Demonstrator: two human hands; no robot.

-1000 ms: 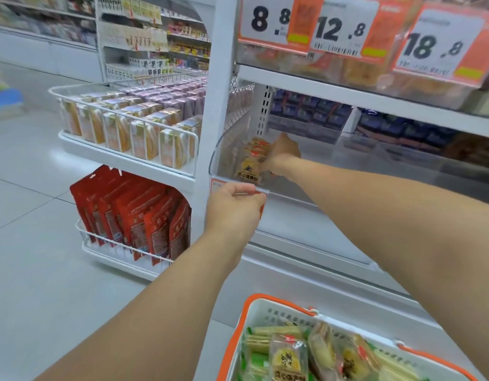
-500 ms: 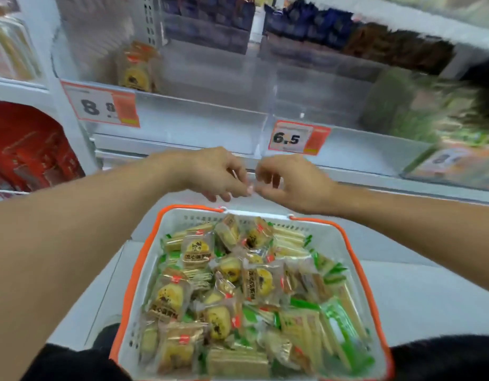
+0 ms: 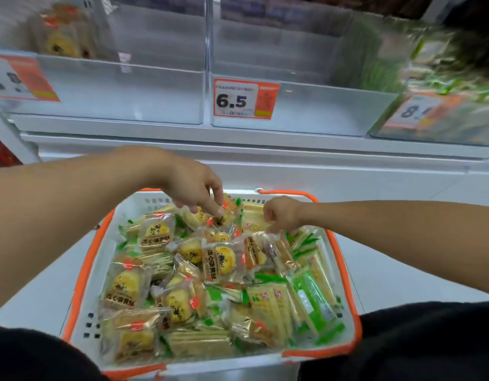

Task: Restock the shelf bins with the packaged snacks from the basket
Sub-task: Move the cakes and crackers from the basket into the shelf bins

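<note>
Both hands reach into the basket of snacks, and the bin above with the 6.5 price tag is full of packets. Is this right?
Not quite. The head view shows the bin behind the 6.5 price tag holds no packets. Both the left hand and right hand do reach into the basket.

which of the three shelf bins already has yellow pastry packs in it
The left bin, tagged 8.8: yellow pastry packs sit at its back. The middle 6.5 bin looks bare; the right bin holds green packs.

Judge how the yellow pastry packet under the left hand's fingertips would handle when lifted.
The pastry packet is probably light, since it rides atop the pile in the basket. Its glossy, crinkled wrapper looks slippery and floppy at the edges. The round pastry inside may crush if the left hand squeezes hard.
</note>
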